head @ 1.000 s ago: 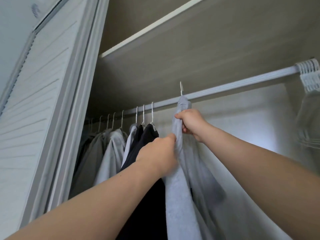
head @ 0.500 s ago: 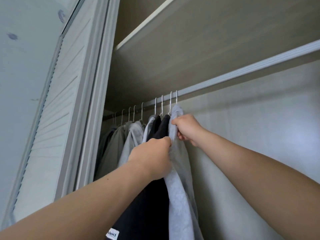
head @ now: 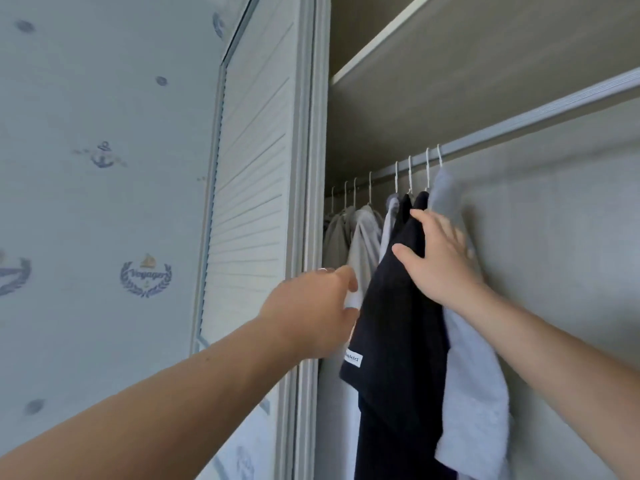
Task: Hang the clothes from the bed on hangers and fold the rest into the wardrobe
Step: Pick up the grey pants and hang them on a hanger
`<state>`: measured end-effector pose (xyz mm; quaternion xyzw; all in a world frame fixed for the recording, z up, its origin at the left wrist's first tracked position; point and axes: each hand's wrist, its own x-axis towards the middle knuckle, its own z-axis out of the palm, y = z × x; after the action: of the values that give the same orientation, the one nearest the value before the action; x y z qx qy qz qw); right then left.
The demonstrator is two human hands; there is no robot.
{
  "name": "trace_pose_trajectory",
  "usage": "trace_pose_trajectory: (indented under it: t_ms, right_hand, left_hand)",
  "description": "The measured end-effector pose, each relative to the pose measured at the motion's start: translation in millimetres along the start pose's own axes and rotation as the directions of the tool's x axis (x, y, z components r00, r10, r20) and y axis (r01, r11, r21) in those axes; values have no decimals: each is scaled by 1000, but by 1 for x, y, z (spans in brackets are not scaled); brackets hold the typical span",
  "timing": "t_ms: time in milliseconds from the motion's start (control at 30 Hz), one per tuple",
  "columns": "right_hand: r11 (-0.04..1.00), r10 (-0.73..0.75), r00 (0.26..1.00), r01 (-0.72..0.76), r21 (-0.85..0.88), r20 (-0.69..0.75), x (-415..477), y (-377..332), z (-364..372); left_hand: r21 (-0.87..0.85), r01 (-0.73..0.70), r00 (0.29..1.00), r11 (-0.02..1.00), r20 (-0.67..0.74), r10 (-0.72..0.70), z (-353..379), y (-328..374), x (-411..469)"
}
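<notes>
1. So, nearest the camera, the left hand (head: 311, 313) is loose and half curled by the door (head: 256, 202) edge. It's clamped on nothing, fingertips just touching the pale fabric next to the black top (head: 398, 323).
2. The right hand (head: 440, 261) lies flat with fingers spread apart, pressing the black top and the grey top (head: 474, 393) sideways. It isn't gripping either one.
3. Handling-wise I'd guess both are soft, light knits that slump and bunch. Best hold is up at the shoulder or hanger neck, not the hem, or they'll slide off.
4. Further back, the grey top hangs last in the row on the rail (head: 519, 123), hook on, snug against the black one.
5. Compared with half a second ago, both hands have let go of the grey top; before, they pinched it near the collar.
</notes>
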<state>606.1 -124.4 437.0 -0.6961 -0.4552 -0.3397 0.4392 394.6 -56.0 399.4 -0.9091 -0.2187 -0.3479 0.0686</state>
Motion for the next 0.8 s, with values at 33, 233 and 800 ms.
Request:
trace_pose_trajectory:
  t_ms: [33, 233, 800]
  right_hand:
    - [999, -33, 999, 33, -8, 24, -17, -13, 4]
    - [953, -303, 900, 279, 119, 315, -140, -117, 32]
    - [578, -816, 278, 391, 716, 507, -516, -443, 75]
  left_hand:
    - [31, 16, 1000, 999, 3, -16, -6, -11, -19]
    - [184, 169, 985, 968, 12, -174, -46, -82, -162]
    - [399, 862, 386, 314, -115, -915, -146, -138, -706]
